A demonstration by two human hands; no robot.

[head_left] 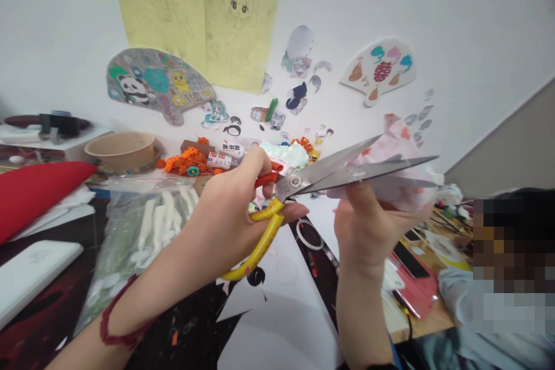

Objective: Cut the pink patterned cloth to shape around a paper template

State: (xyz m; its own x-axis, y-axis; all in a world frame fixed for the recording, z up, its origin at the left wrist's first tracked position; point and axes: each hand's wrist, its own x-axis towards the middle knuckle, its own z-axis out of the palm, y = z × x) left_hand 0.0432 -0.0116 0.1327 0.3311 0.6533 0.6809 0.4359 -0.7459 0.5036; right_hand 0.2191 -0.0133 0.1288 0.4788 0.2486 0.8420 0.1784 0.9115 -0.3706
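My left hand is closed around the handles of a pair of scissors, one handle yellow and the other red-orange. The blades point right and stand apart. They lie across a crumpled pale pink sheet with orange-red spots; whether it is paper or cloth I cannot tell. Gripping that sheet from below is my right hand, its thumb close under the lower blade. Part of the sheet is hidden behind the blades. Below my hands, white paper with a black drawing rests on the dark table.
At left are a plastic bag of white sticks, a tan bowl and a white box-like object. Orange flowers and a tape roll lie further in. A person sits at right by a phone.
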